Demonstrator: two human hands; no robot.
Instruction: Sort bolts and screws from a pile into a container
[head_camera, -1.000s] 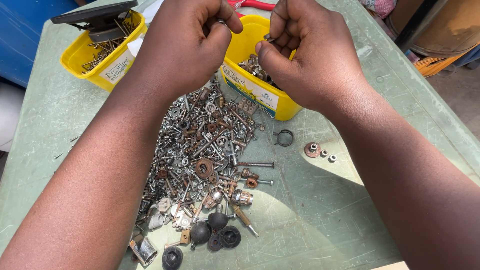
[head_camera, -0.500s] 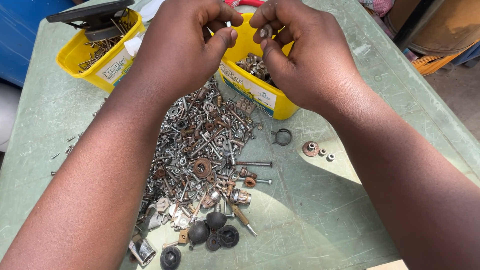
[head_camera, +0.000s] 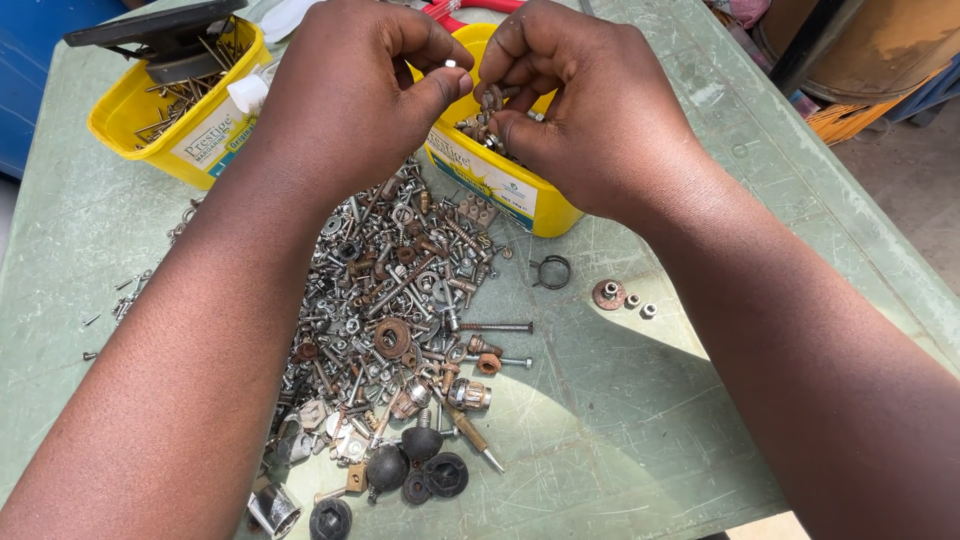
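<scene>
**Small hardware pinched above the yellow tub**

My left hand (head_camera: 365, 95) pinches a tiny silvery piece (head_camera: 450, 64), perhaps a nut, between thumb and forefinger. My right hand (head_camera: 590, 110) is curled close beside it, fingertips pressed on a small rusty fastener (head_camera: 489, 100). Both hover over the yellow tub (head_camera: 500, 185) of bits. Below my wrists a heap of screws, bolts and washers (head_camera: 390, 320) spreads across the green counter (head_camera: 620, 420). A second yellow tub (head_camera: 150, 125) sits far left.
</scene>
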